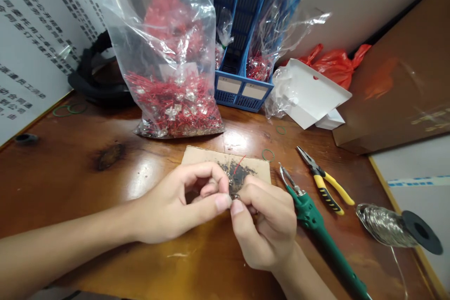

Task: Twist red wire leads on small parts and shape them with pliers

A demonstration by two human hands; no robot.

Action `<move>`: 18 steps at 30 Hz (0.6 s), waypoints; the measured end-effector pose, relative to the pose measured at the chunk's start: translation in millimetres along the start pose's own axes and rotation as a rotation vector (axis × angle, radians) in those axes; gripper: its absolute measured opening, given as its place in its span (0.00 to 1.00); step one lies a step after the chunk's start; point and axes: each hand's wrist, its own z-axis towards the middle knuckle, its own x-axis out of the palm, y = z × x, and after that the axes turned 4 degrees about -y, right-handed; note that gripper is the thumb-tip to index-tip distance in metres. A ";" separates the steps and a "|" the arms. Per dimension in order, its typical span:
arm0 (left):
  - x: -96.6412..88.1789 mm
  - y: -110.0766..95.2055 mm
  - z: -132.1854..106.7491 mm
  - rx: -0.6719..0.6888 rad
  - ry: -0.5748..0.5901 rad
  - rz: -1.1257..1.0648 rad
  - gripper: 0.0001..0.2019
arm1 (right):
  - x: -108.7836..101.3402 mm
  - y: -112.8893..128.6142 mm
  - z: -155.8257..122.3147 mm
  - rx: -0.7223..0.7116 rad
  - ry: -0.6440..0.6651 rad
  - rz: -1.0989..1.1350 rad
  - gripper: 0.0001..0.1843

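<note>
My left hand and my right hand meet over a piece of cardboard stained black in its middle. Both pinch at a small shiny metal part, mostly hidden by the fingertips. Just beyond them a thin red wire sticks up above the dark stain; whether it joins the pinched part I cannot tell. Right of my right hand lies a green soldering iron, its tip pointing away from me.
Yellow-black pliers and a spool of solder wire lie at the right. Behind the cardboard stands a clear bag of red-wired parts, beside a blue divided bin. A white box and a large brown carton stand back right.
</note>
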 end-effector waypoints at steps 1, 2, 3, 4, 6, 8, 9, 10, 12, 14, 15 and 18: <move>0.1 -0.2 -0.2 0.008 -0.004 0.003 0.16 | 0.1 -0.5 -0.1 -0.001 0.004 0.001 0.15; 0.2 -0.5 -0.2 0.012 -0.012 0.007 0.16 | 0.0 -0.8 -0.2 0.002 0.008 0.006 0.15; 0.3 -0.9 -0.2 0.012 -0.020 0.009 0.16 | -0.3 -0.7 0.0 0.008 0.005 0.018 0.15; 0.4 -1.4 0.0 0.010 -0.027 0.011 0.16 | -0.8 -0.4 0.2 0.019 0.000 0.034 0.14; 0.6 -2.4 0.6 0.006 -0.042 0.013 0.15 | -2.4 1.1 1.0 0.059 -0.013 0.062 0.14; 0.5 -2.9 1.1 0.005 -0.048 0.015 0.15 | -3.9 2.8 1.7 0.095 -0.027 0.067 0.14; 0.5 -3.0 1.2 0.010 -0.050 0.018 0.14 | -4.5 3.5 2.0 0.109 -0.031 0.064 0.14; 0.4 -2.8 1.2 0.018 -0.050 0.020 0.13 | -4.8 4.0 2.2 0.115 -0.032 0.060 0.14; 0.2 -2.0 0.9 0.039 -0.047 0.018 0.12 | -4.6 4.2 2.2 0.106 -0.037 0.053 0.14; 0.0 -0.8 0.5 0.052 -0.048 0.012 0.11 | -3.8 3.8 2.0 0.087 -0.041 0.045 0.14; 0.1 -0.2 0.3 0.054 -0.049 0.006 0.11 | -3.5 3.5 1.9 0.079 -0.041 0.040 0.14; 0.5 1.4 0.0 0.051 -0.053 -0.011 0.10 | -3.6 3.3 2.1 0.063 -0.043 0.036 0.14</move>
